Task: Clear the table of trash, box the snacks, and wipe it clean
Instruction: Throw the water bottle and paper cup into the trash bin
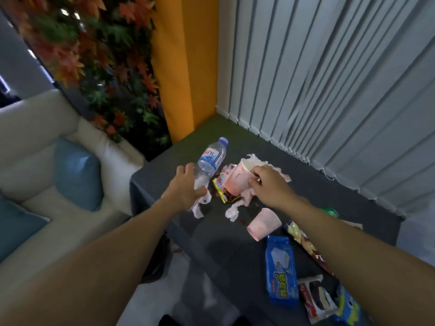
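Note:
My left hand grips the lower part of a clear plastic water bottle with a blue cap, tilted over the dark table. My right hand pinches the rim of a pink paper cup, held tilted above crumpled pink-white tissues and a yellow wrapper. A second pink cup lies on its side nearer to me. Snack packs lie at the near right: a blue pack, a long brown and yellow pack, a red and white pack and a blue-green pack.
A white sofa with blue cushions stands left of the table. Vertical blinds hang behind the table's far and right sides. An orange pillar and a leafy wall are at the back. A green object peeks out behind my right forearm.

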`<state>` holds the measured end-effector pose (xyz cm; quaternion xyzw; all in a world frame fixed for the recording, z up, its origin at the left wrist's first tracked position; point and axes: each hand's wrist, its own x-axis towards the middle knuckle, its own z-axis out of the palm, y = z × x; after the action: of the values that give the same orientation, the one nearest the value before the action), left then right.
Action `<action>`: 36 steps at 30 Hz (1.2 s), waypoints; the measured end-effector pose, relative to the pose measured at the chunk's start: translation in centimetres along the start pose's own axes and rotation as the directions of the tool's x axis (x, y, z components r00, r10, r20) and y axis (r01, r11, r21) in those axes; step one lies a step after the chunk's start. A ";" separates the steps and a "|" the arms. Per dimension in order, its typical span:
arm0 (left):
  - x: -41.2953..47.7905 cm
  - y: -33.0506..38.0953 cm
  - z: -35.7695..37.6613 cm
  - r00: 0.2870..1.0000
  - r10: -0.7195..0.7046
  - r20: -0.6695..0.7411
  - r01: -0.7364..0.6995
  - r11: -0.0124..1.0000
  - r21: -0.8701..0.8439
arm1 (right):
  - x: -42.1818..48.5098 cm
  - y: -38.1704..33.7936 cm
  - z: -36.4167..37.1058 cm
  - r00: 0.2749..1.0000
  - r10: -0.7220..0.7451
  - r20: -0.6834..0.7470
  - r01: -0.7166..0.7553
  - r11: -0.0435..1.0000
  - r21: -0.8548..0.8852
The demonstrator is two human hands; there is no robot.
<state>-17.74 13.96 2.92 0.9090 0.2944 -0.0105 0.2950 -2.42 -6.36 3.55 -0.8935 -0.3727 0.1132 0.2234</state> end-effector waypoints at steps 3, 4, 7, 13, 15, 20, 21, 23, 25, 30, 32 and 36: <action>-0.9 -3.7 -2.3 0.997 -0.068 -0.039 0.067 0.998 -0.012 | 1.3 -4.1 1.9 0.999 -0.041 0.032 0.041 0.999 0.004; -1.2 -5.0 -3.0 0.996 -0.081 -0.047 0.080 0.997 -0.015 | 1.7 -5.4 2.7 0.998 -0.053 0.037 0.053 0.999 0.004; -2.5 -9.1 -5.1 0.990 -0.114 -0.078 0.110 0.993 -0.053 | 2.8 -9.1 5.2 0.995 -0.089 0.055 0.089 0.996 0.001; -4.9 -17.4 -8.1 0.978 -0.184 -0.103 0.172 0.979 -0.112 | 4.4 -16.1 10.3 0.984 -0.132 0.122 0.131 0.991 0.012; -5.6 -19.7 -8.6 0.971 -0.216 -0.098 0.207 0.974 -0.095 | 4.8 -18.1 12.0 0.977 -0.153 0.145 0.153 0.988 0.012; -7.1 -24.6 -8.5 0.939 -0.331 -0.091 0.322 0.941 -0.106 | 5.4 -21.8 16.3 0.955 -0.187 0.228 0.180 0.982 0.052; -7.5 -25.4 -8.3 0.931 -0.354 -0.086 0.344 0.932 -0.114 | 5.5 -22.4 17.2 0.950 -0.190 0.248 0.184 0.982 0.049; -8.1 -27.1 -7.5 0.919 -0.390 -0.066 0.378 0.915 -0.139 | 5.9 -23.4 19.1 0.939 -0.197 0.283 0.196 0.980 0.030; -8.6 -28.9 -6.5 0.901 -0.433 -0.040 0.423 0.894 -0.150 | 6.2 -24.1 21.3 0.926 -0.204 0.316 0.208 0.978 0.024; -9.3 -33.0 -3.1 0.839 -0.544 0.033 0.542 0.826 -0.157 | 6.7 -25.0 27.7 0.891 -0.197 0.410 0.209 0.978 0.015; -9.4 -34.6 -1.2 0.821 -0.567 0.065 0.571 0.810 -0.135 | 6.5 -24.7 30.3 0.875 -0.175 0.451 0.197 0.980 -0.002; -8.8 -38.0 3.0 0.743 -0.655 0.141 0.670 0.727 -0.154 | 5.9 -23.0 36.0 0.842 -0.117 0.527 0.147 0.989 -0.015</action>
<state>-45.16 32.46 -18.04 0.7096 0.5871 -0.1212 0.3703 -25.78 23.50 -16.97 -0.8067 -0.4832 0.3264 0.0960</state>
